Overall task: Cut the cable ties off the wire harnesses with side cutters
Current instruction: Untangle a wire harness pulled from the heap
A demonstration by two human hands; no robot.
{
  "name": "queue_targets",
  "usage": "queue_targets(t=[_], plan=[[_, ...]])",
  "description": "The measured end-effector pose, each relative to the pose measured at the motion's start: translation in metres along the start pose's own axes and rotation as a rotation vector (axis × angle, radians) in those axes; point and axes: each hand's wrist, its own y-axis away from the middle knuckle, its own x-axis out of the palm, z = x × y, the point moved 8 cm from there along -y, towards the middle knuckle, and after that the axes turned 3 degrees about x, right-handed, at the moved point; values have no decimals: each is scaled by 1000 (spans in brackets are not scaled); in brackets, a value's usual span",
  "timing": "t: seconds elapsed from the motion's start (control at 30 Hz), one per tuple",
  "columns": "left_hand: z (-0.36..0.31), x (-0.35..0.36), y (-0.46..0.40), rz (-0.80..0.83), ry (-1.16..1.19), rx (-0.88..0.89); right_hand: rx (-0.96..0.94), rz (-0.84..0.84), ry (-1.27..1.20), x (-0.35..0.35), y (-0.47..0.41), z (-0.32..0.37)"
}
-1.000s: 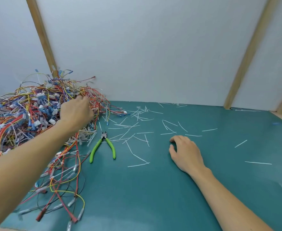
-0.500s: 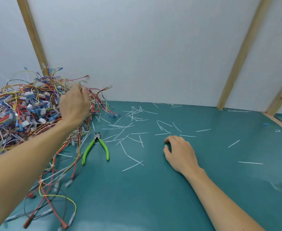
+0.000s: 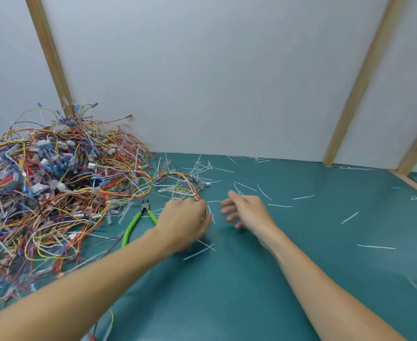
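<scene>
2 bare forearms, left hand (image 3: pixel 186 221) and right hand (image 3: pixel 248 211) ungloved, no sleeves in view

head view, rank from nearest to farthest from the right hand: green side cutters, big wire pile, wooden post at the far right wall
From the right hand:
1. green side cutters, to its left, beyond the left hand.
2. wooden post, up and right, at the wall.
3. big wire pile, far left.

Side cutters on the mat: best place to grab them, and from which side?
Grip the side cutters by the green handles, coming from the near, open end. They lie flat with the head pointing away toward the wire pile; the left hand covers part of one handle.
</scene>
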Motion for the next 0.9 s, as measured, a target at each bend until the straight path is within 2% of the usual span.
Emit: queue_targets(t=[0.1,0.23,0.3,0.33,0.37,0.43,0.47,0.5,0.57,0.6,0.63,0.8,0.9], plan=[[-1,1,9,67,7,-1,63,107,-11,48,-20,26],[16,-9,20,319,144,33,-30,40,245,87,-44,53],[35,-26,19,376,336,-14,-49,11,323,97,-52,60],[51,-41,13,293,435,-81,-43,13,326,101,-55,61],[74,-59,7,123,486,-168,-32,23,314,104,-56,60],[122,-87,3,-262,435,-332,-9,68,251,109,-56,56],[139,-88,3,-340,365,-372,0,88,204,110,-55,54],[150,-76,-1,-280,268,-383,9,98,158,110,-53,53],[160,-29,-9,102,59,-363,24,100,92,109,-51,51],[162,-8,-9,253,-14,-349,26,86,80,107,-52,51],[162,5,-10,325,-61,-328,27,70,71,105,-53,52],[155,17,-18,319,-16,-214,76,54,-38,107,-58,55],[154,13,-16,216,65,-194,41,43,12,109,-63,58]])
